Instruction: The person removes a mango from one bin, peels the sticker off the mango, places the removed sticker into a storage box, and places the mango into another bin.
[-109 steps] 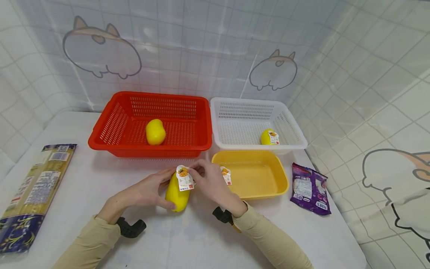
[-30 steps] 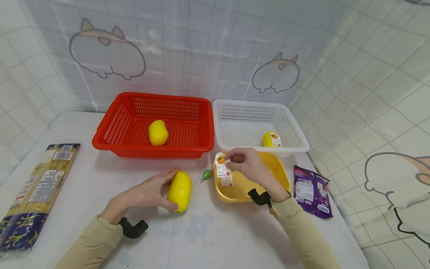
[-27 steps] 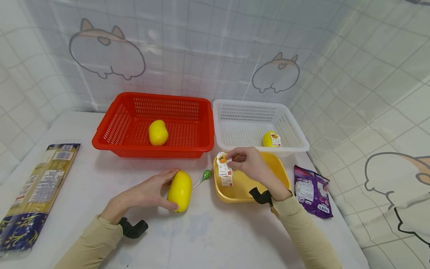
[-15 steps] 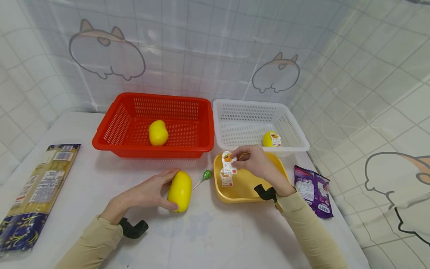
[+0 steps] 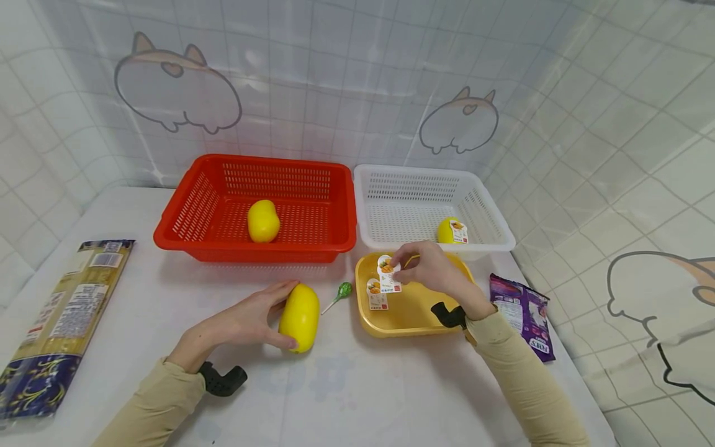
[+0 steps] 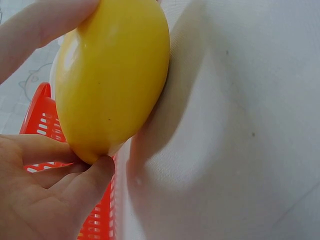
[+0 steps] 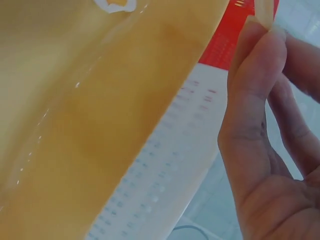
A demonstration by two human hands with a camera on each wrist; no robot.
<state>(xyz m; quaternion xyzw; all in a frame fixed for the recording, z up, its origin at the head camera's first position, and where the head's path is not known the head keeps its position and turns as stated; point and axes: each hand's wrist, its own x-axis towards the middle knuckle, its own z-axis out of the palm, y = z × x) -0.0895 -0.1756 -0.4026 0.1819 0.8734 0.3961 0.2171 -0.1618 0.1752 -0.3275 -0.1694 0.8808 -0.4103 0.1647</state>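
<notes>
Two hands at work, centre of the head view. Left hand [image 5: 246,320] wraps the yellow egg-shaped capsule [image 5: 298,317] lying on the white table [image 5: 335,385], lower middle of frame; the left wrist view shows thumb below and fingers over its top, capsule touching the cloth. Right hand [image 5: 432,273] pinches a small printed label [image 5: 386,273] between thumb and forefinger, held above the yellow tray [image 5: 413,326], right of centre. A second label [image 5: 376,293] lies against the tray's left inner wall, just below the held one.

Green lollipop [image 5: 341,292] on the table between capsule and tray. Red basket [image 5: 184,217], upper left, holds a bare yellow capsule [image 5: 263,220]; white basket [image 5: 491,223], upper right, holds a labelled capsule [image 5: 451,230]. Purple snack packet [image 5: 525,316] at right, pasta packet [image 5: 61,310] at far left.

Judgement: to drop the label cleanly, lower it well inside the tray rim before parting thumb and finger, since sticky paper may cling to skin. Keep the left hand steady on the capsule; it looks prone to roll.
</notes>
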